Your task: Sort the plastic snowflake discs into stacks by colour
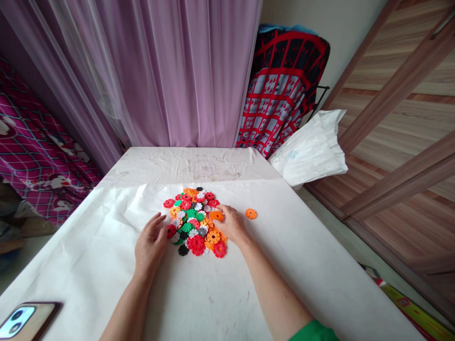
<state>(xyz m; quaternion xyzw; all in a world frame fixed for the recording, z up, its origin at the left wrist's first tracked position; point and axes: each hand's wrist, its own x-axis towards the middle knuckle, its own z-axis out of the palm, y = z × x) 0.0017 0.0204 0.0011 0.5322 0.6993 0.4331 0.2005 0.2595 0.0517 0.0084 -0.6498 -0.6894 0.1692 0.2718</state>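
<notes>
Straight beyond the hands [151,244], lilac curtains [185,71] are hanging in long folds behind the far end of the white-covered surface [106,232]! Off to the right of the hands, a red-and-black patterned cloth [279,85] is draping beside a plain wall [346,33], and wood-panelled doors [398,123] are rising from a pale floor [322,208]. Out left, magenta checked fabric [39,151] is hanging, and soft light is falling evenly over it all.

No text is legible; faint print [292,154] marks the bag [316,142].
</notes>
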